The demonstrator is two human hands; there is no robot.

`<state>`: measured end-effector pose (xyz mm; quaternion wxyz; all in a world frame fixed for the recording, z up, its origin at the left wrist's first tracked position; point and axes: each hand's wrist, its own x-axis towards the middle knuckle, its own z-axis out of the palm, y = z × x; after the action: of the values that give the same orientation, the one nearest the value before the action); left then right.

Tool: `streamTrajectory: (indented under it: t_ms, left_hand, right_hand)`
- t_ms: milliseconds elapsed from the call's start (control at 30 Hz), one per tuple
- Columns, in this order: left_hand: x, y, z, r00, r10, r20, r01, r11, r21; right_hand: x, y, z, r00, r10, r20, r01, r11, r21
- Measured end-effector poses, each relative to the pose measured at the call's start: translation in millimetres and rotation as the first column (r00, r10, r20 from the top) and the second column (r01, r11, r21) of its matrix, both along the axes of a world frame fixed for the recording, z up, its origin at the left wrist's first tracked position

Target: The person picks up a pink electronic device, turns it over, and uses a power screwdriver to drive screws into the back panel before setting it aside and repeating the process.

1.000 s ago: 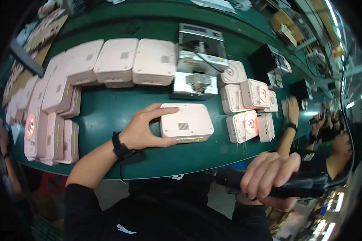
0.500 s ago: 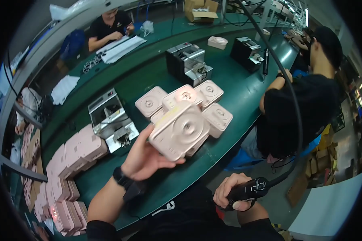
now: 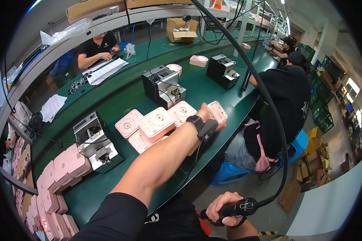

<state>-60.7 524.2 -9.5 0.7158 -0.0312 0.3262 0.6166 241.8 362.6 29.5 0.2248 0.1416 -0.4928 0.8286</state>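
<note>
My left arm stretches forward across the green workbench, and my left hand (image 3: pixel 206 117) is closed round the edge of a pink plastic housing (image 3: pixel 218 111) at the right of a cluster. Part of that hand is hidden by the black watch-like band on my wrist. Beside it lie several like housings with round recessed faces, among them one raised on top of others (image 3: pixel 157 121) and one at the left (image 3: pixel 129 124). Low at the right, my right hand (image 3: pixel 225 207) is wrapped round a black electric screwdriver (image 3: pixel 239 207) with a thick cable.
Black and silver machines stand on the bench: a near one (image 3: pixel 98 142), a middle one (image 3: pixel 163 85) and a far one (image 3: pixel 223 71). Stacked pink housings (image 3: pixel 64 166) line the left. A co-worker in black (image 3: pixel 283 96) sits at the right; another person (image 3: pixel 97 51) works across the bench.
My left hand has moved forward and right, from a tilted housing held near me to one at the cluster's right. The view has shifted. My right hand still holds the screwdriver.
</note>
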Motion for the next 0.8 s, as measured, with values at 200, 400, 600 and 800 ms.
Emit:
streamTrajectory:
  t_ms: [200, 400, 600, 800]
  left_hand:
    - [10.9, -10.6, -2.5, 0.984, 0.161, -0.083, -0.163, 0.986, -0.021]
    - [67.0, -226.7, 76.2, 0.704, 0.327, -0.630, -0.188, 0.942, 0.279]
    - [80.6, -455.7, 50.1, -0.451, -0.070, -0.890, -0.469, 0.867, 0.169]
    - [132.7, -643.5, 41.4, -0.266, -0.843, -0.468, -0.962, 0.198, 0.190]
  right_hand:
    - [14.7, 5.6, -4.8, 1.000, -0.012, 0.002, 0.012, 0.998, -0.062]
    - [-7.5, 10.0, -23.4, 0.997, 0.080, -0.007, -0.081, 0.989, -0.127]
    - [-41.6, 11.2, -29.5, 0.993, 0.121, -0.012, -0.120, 0.961, -0.250]
    - [-88.9, -10.6, -18.4, 0.950, 0.288, 0.119, -0.277, 0.956, -0.098]
